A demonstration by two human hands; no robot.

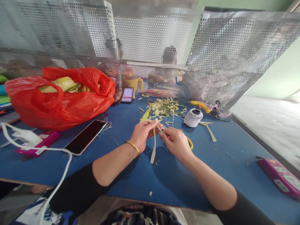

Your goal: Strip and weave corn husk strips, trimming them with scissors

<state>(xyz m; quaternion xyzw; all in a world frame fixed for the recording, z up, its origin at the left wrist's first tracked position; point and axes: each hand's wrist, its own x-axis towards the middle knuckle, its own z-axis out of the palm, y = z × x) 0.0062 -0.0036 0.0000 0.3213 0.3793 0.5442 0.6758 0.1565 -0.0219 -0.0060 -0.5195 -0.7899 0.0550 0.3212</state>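
My left hand [142, 132] is closed, pinching a pale strip of corn husk [153, 150] between thumb and fingers. One end of the strip hangs down over the blue table. Close beside it, my right hand [177, 140] is closed around scissors; their yellow handle loop [191, 143] shows past the palm, and a bit of red and a metal tip show at the fingers. The blades are mostly hidden. Just beyond both hands lies a heap of husk scraps [165, 107], with a larger green husk piece [144, 115] at its near edge.
A red plastic bag [58, 107] of husks stands left, near a phone [85, 137] and a magenta power strip [41, 142] with a white cable. White thread spool [192, 118], yellow glue gun [200, 106] and another magenta strip [280, 176] sit right. A perforated metal screen [152, 34] rises behind; people sit beyond.
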